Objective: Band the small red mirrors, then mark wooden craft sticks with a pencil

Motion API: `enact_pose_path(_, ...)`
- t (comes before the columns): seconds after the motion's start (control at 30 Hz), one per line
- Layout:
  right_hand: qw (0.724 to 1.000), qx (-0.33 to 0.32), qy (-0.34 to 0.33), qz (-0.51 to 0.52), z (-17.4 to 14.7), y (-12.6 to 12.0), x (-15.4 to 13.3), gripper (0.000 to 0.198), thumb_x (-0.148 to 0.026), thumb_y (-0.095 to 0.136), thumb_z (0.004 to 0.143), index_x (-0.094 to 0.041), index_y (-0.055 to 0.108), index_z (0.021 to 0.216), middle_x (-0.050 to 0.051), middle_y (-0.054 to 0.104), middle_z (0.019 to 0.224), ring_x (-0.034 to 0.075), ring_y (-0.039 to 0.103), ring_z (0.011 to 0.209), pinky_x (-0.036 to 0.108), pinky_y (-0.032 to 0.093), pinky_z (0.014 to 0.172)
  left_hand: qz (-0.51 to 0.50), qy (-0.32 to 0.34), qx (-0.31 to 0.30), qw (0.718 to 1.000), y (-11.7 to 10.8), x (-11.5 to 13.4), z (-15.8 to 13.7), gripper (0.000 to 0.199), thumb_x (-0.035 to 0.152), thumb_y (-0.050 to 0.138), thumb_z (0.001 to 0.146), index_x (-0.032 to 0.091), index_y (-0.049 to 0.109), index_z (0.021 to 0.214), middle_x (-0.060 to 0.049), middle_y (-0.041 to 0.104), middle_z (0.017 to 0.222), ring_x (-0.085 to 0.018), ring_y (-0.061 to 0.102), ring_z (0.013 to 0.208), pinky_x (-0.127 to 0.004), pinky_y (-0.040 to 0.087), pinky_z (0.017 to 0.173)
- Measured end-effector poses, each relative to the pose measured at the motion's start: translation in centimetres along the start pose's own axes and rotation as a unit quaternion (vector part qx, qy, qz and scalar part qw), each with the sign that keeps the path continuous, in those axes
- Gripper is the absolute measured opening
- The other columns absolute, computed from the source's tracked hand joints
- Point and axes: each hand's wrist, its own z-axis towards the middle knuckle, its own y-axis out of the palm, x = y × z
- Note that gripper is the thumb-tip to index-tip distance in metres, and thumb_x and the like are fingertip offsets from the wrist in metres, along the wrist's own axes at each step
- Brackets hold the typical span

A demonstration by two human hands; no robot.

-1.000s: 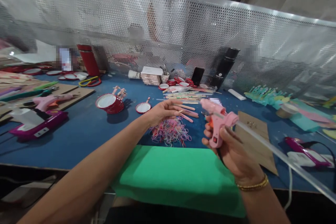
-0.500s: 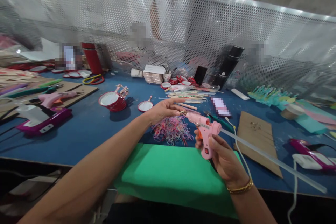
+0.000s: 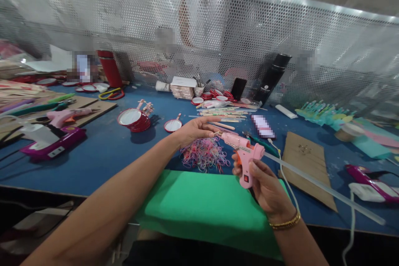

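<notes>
A: Glue gun, loc?
B: Over desk, mid front edge. Nozzle by pale bit; contact can't tell.
A: Risks?
B: L fingertips v. close; nozzle slip could burn 'em, if hot. Long trigger squeeze could drip on bands below.
A: Hands?
B: R hand wrapped on grip, nozzle aimed left + twd far edge. L hand pinching bit, thumb to fingers, forearm across front edge.

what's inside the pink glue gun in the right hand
A clear stick enters the back of the pink glue gun, its long end sticking out. How far it reaches inside can't be seen: the gun's body covers it. The right hand also covers part of the handle.
</notes>
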Motion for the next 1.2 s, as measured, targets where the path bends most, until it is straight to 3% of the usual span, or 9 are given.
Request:
enact_pose_path(0.4, 1.0, 0.012, 0.015, 0.015, 0.0, -0.2, 0.1, 0.028, -0.041, 0.082, 0.073, -0.022, 0.075, 0.092, 0.009, 0.075, 0.094, 0.019, 0.065, 0.074, 0.033, 0.053, 0.064, 0.01, 0.005, 0.0, 1.0, 0.0, 0.1, -0.1, 0.064, 0.018, 0.087, 0.062, 0.02, 0.068, 0.123, -0.007, 0.077, 0.094, -0.016, 0.072, 0.087, -0.028, 0.05, 0.084)
enact_pose_path(0.67, 0.999, 0.035, 0.028, 0.016, 0.0, 0.0, -0.1, 0.035, -0.044, 0.086, 0.067, -0.021, 0.076, 0.09, 0.008, 0.075, 0.094, 0.017, 0.062, 0.071, 0.03, 0.05, 0.059, -0.008, 0.004, -0.003, 1.0, -0.2, 0.0, 0.0, 0.062, 0.017, 0.088, 0.06, 0.019, 0.07, 0.119, -0.007, 0.078, 0.092, -0.014, 0.072, 0.082, -0.024, 0.051, 0.078)
enact_pose_path(1.0, 0.998, 0.03, 0.053, 0.004, 0.0, 0.0, 0.1, 0.037, -0.046, 0.088, 0.064, -0.02, 0.077, 0.088, 0.007, 0.074, 0.087, 0.015, 0.06, 0.069, 0.029, 0.05, 0.064, 0.0, -0.001, -0.006, 1.0, -0.6, -0.2, 0.1, 0.065, 0.014, 0.086, 0.063, 0.019, 0.066, 0.124, -0.006, 0.077, 0.094, -0.013, 0.071, 0.083, -0.026, 0.05, 0.082)
enact_pose_path(1.2, 0.994, 0.077, -0.012, -0.08, -1.9, -2.2, -2.0, 0.046, -0.049, 0.083, 0.069, -0.023, 0.075, 0.106, 0.01, 0.073, 0.109, 0.02, 0.065, 0.083, 0.029, 0.051, 0.063, 0.071, 0.01, 0.013, 0.997, -0.8, 0.2, 0.1, 0.068, 0.016, 0.083, 0.067, 0.019, 0.061, 0.131, -0.007, 0.077, 0.098, -0.014, 0.07, 0.087, -0.028, 0.05, 0.083)
